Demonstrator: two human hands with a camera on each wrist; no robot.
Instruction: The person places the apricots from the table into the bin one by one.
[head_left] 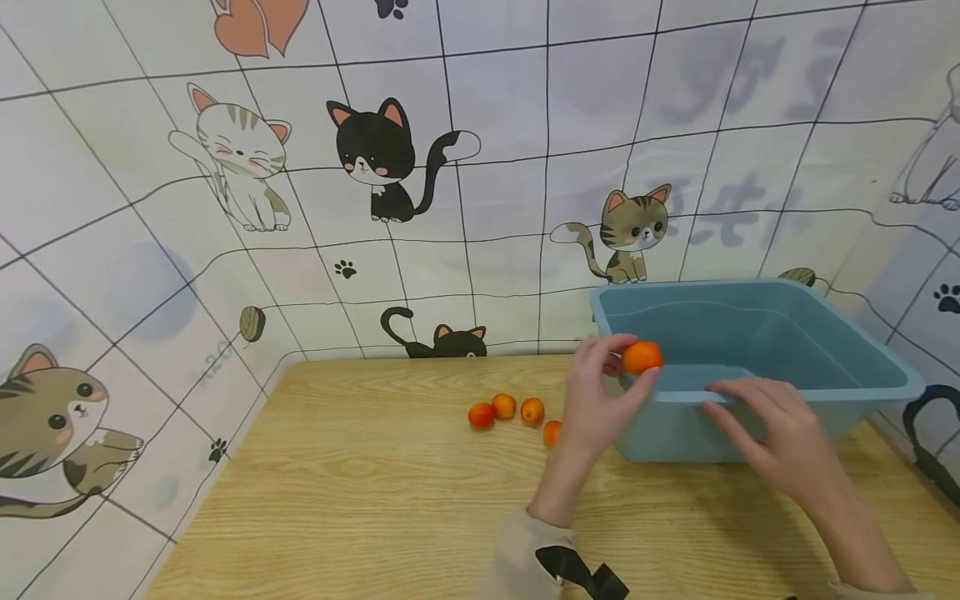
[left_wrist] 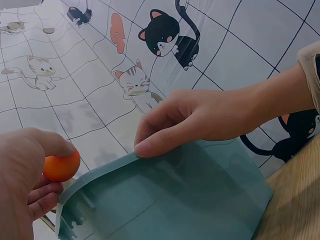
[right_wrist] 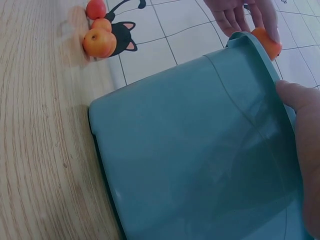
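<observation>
My left hand [head_left: 596, 408] pinches a small round orange fruit [head_left: 642, 357] between thumb and fingers, at the left front corner of a blue-green plastic tub [head_left: 675, 429]. In the left wrist view that fruit [left_wrist: 61, 167] is beside the tub's rim. My right hand [head_left: 783, 437] grips the front rim, fingertips over the edge and thumb outside. The right wrist view shows its thumb [right_wrist: 300, 97] against the rim. Several similar fruits lie on the table left of the tub, among them a redder one [head_left: 481, 415] and an orange one [head_left: 532, 410].
The wooden table [head_left: 360, 483] meets a wall covering [head_left: 510, 208] printed with cats and grid lines. The tub stands at the table's right side near the back wall. A dark strap-like loop [head_left: 930, 433] shows at the far right edge.
</observation>
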